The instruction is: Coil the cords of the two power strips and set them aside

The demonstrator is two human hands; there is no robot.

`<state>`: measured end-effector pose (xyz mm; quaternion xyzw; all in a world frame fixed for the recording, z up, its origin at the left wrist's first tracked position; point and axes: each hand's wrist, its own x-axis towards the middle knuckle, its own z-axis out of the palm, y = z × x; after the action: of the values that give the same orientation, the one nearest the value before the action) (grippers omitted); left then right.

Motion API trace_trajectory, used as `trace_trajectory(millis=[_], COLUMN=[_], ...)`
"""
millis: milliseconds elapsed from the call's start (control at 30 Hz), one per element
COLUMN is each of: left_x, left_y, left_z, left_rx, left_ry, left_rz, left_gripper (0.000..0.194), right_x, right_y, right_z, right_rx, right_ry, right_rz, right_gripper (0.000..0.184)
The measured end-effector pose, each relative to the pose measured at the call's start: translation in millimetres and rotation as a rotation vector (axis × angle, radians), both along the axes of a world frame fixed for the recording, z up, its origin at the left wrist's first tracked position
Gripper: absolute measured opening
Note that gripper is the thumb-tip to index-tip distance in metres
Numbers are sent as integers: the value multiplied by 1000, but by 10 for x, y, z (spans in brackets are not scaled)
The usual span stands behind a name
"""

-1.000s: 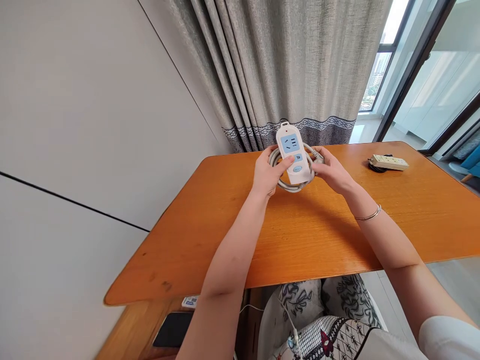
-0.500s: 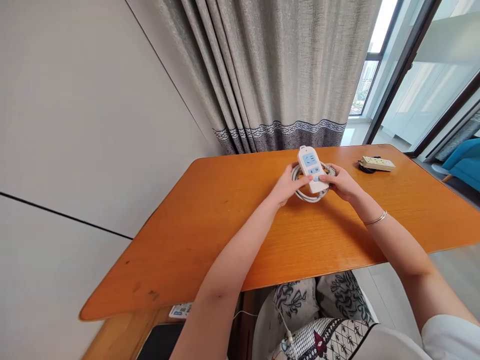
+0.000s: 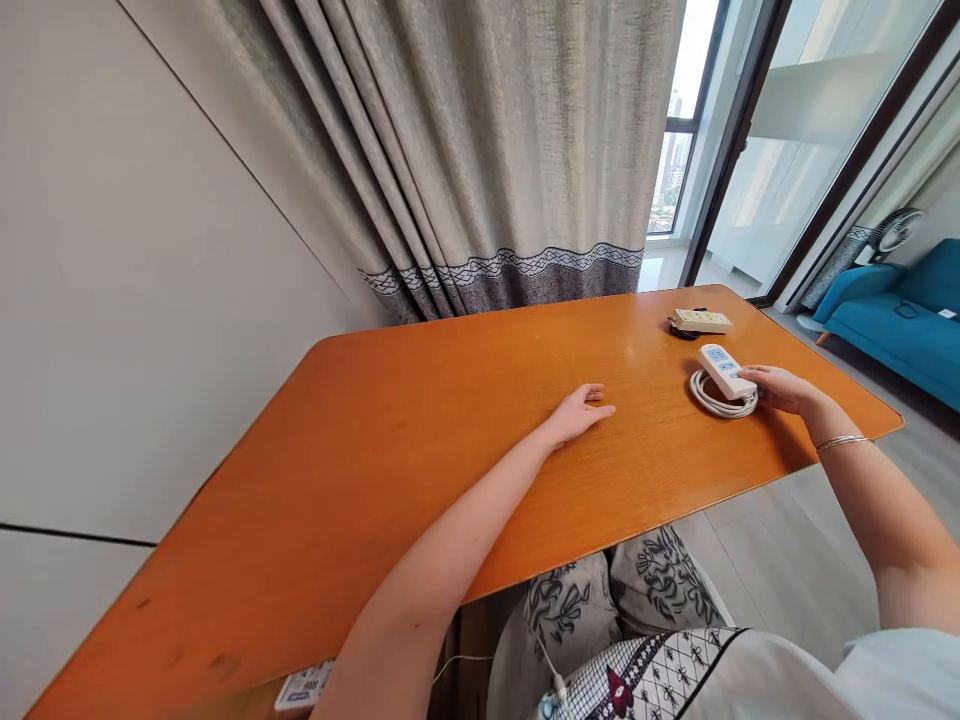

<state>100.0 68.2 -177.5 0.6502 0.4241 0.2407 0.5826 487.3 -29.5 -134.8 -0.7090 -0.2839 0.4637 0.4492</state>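
- Right hand [image 3: 780, 387] is resting its grip loosely against the white power strip [image 3: 726, 371], now set down on its coiled cord [image 3: 720, 403] near the tabletop [image 3: 450, 450] edge.
- Left hand [image 3: 579, 412] is lying open and flat, having let go.
- A second power strip [image 3: 700, 320] is sitting just beyond.

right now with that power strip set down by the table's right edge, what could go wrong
1. The white power strip sits on its coiled cord close to the table edge; a nudge from the right hand touching it could push it off.
2. Resting on the coil rather than flat, it might tip or slide.
3. The second power strip lies just behind, so the cords could possibly snag. The left hand lies flat on the table, too far away to steady anything.
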Motion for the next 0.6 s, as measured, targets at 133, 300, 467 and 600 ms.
trace_trajectory(millis=[133,300,467,600], left_x=[21,26,31,39], left_y=[36,21,-3,-20], left_z=[-90,-101,-67,-45], left_rx=[36,125,211,260], left_ry=[-5,42,110,154], left_rz=[18,23,-1,-21], left_gripper=[47,36,31,28], right_x=[216,294,362,366], right_y=[42,121,134,93], right_z=[56,104,90,69], right_rx=[-21,-27,-3,39], right_ry=[-130,-264,-415,-453], right_rz=[-16,20,-10,24], right_gripper=[29,29,21,26])
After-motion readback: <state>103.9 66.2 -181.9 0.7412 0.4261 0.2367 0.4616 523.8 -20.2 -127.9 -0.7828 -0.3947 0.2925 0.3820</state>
